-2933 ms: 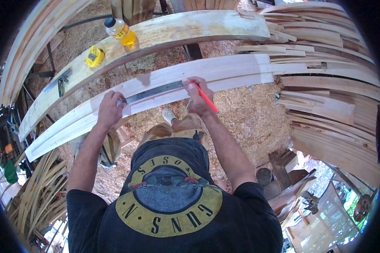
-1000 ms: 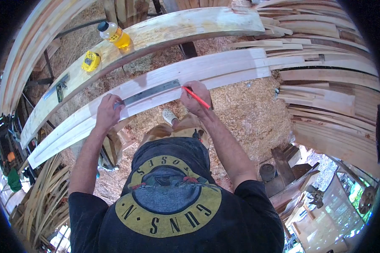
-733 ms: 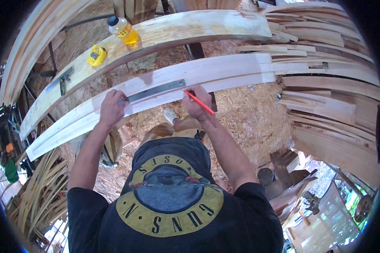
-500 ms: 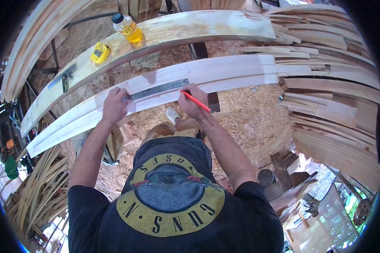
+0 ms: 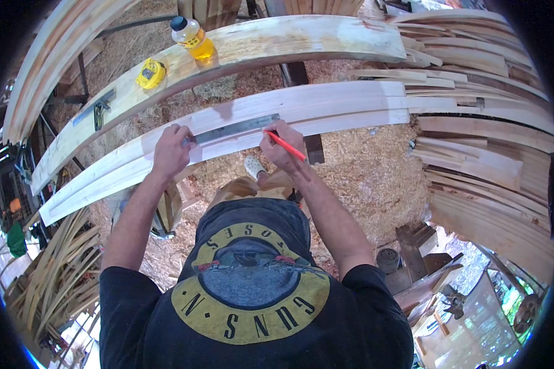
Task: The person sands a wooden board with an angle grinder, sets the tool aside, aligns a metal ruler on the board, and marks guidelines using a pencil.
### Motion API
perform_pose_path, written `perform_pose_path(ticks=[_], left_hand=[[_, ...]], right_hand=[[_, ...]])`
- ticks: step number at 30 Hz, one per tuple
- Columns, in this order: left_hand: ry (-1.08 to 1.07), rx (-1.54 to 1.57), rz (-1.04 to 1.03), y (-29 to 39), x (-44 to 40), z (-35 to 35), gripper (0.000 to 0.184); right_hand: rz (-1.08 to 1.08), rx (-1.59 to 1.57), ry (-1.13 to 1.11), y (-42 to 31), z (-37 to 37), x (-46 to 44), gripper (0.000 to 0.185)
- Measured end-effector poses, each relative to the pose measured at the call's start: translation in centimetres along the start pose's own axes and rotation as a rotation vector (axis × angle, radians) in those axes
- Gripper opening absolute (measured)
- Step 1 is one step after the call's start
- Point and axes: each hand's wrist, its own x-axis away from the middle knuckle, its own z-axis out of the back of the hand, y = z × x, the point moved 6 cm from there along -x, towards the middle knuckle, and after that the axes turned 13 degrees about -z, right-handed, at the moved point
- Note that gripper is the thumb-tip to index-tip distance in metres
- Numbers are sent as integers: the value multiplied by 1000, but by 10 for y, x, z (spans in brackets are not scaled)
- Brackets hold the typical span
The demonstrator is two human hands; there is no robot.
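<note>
A long, pale wooden plank (image 5: 338,101) lies across in front of me, with a lengthwise step or seam along it. On it rests a flat metal ruler (image 5: 237,128), its left end partly covered by my left hand (image 5: 171,150), whose fingers are curled down around that end. My right hand (image 5: 283,146) grips a red pencil (image 5: 287,147) with the fingers closed. The pencil's tip meets the plank at the ruler's near edge, toward the right end. Whether a fresh line is there is too small to tell.
Beyond lies a second thick board (image 5: 314,40), bearing a yellow tape measure (image 5: 151,74), a bottle of yellow liquid (image 5: 194,40) and a dark-handled tool (image 5: 98,114). Stacked planks (image 5: 492,203) fill the right side; thin offcuts (image 5: 64,264) pile at left. Wood shavings (image 5: 369,178) cover the floor.
The whole view has shifted slightly. The pencil tip has moved a little left along the ruler's near edge. My left hand stays at the ruler's left end.
</note>
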Motion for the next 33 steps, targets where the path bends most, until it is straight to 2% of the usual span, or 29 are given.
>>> perform_pose_path(ticks=[20,33], left_hand=[[1,6,-31,-1,1,-2,24],[-18,-22,-29,-3,1,-4,24]], right_hand=[[106,25,40,-5,0,-1,15],[83,37,60,-2,-3,-1,14]])
